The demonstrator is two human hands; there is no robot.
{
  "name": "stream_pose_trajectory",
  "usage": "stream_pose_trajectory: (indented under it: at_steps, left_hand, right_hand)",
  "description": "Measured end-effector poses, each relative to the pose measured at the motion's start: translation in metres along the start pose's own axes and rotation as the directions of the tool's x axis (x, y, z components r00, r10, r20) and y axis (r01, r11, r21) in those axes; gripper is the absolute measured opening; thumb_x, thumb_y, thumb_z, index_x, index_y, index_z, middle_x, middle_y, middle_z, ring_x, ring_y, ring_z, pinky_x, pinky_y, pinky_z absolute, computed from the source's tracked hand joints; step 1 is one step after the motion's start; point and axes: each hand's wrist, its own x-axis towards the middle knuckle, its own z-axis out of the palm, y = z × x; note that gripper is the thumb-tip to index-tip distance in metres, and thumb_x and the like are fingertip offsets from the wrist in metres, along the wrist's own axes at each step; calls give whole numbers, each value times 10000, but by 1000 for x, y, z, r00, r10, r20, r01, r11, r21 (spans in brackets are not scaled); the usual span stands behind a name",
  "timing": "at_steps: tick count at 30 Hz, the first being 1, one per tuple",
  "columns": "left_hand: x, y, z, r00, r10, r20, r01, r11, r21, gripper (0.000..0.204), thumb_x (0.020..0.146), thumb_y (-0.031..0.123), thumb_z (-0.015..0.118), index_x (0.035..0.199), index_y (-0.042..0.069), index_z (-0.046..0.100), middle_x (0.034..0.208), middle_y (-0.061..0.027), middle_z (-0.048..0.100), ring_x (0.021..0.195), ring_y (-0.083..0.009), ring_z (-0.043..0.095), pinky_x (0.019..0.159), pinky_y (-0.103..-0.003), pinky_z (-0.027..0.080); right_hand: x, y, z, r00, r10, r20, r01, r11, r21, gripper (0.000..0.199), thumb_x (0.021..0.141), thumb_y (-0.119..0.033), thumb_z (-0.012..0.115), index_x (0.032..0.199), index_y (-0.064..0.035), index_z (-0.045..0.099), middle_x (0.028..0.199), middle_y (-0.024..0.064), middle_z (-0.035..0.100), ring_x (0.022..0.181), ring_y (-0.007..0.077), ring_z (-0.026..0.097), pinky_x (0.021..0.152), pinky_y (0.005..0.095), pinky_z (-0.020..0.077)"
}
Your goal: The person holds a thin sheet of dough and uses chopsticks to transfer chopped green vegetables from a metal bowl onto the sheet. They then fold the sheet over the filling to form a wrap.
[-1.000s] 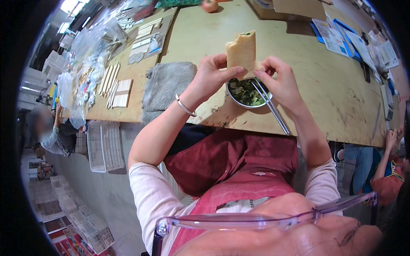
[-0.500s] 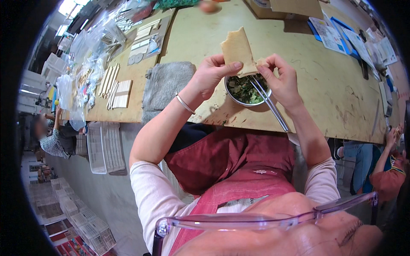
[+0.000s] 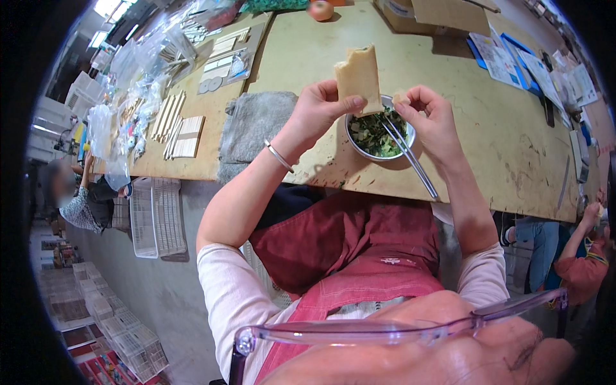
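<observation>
My left hand is closed on a flat, pale tan flatbread with a torn, ragged upper edge, held upright above the table. Between the thumb and fingers of my right hand is a small torn piece of flatbread, apart from the larger one. Below both hands stands a metal bowl of chopped leafy greens. A pair of metal chopsticks rests in the bowl, their ends reaching over the table's near edge.
A folded grey cloth lies left of the bowl on the table. Farther left are bundles of wooden sticks and plastic bags. A cardboard box, a round fruit and blue clipboards sit toward the back. Other people are at both sides.
The small piece has come away from the flatbread, and my right hand has moved slightly right with it. My left hand still holds the larger part.
</observation>
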Motion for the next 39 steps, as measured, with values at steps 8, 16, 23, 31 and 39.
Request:
stream_pose_trajectory:
  at_steps: [8, 16, 23, 31, 39]
  left_hand:
    - [0, 1, -1, 924, 365, 113, -296, 499, 814, 225, 799, 114, 739, 1011, 69, 678, 865, -49, 688, 770, -207, 640, 1005, -387, 403]
    - [1, 4, 8, 868, 456, 195, -392, 390, 833, 236, 764, 69, 736, 992, 74, 675, 839, -51, 666, 775, -240, 624, 888, -370, 440]
    - [-1, 10, 16, 813, 524, 254, -437, 261, 861, 261, 736, 64, 728, 990, 93, 676, 872, -43, 673, 808, -239, 622, 827, -361, 451]
    - [-2, 9, 16, 784, 543, 300, -445, 155, 882, 261, 723, 69, 720, 978, 110, 680, 904, -36, 683, 808, -233, 632, 805, -347, 457]
    - [-2, 13, 17, 769, 563, 301, -443, 131, 887, 266, 710, 65, 722, 969, 112, 683, 909, -34, 686, 814, -233, 638, 798, -345, 464]
  right_hand:
    - [-13, -23, -8, 910, -407, -75, 327, 819, -471, 96, 775, 17, 637, 854, -4, 587, 789, 91, 581, 773, 218, 569, 719, 323, 454]
    - [-17, -54, -20, 782, -620, 60, 500, 568, -654, 149, 705, 38, 644, 818, -47, 596, 812, 79, 583, 795, 261, 553, 726, 364, 424]
    - [-17, -56, -16, 707, -673, 219, 570, 358, -739, 157, 691, 12, 667, 817, -61, 608, 809, 67, 575, 793, 254, 558, 748, 374, 416]
    - [-16, -54, -15, 709, -642, 293, 573, 281, -770, 162, 685, 4, 675, 825, -52, 615, 800, 64, 565, 791, 252, 557, 751, 373, 418]
    - [-16, -58, -18, 692, -665, 280, 597, 309, -740, 167, 675, 0, 683, 819, -51, 615, 787, 67, 563, 792, 252, 560, 750, 378, 421]
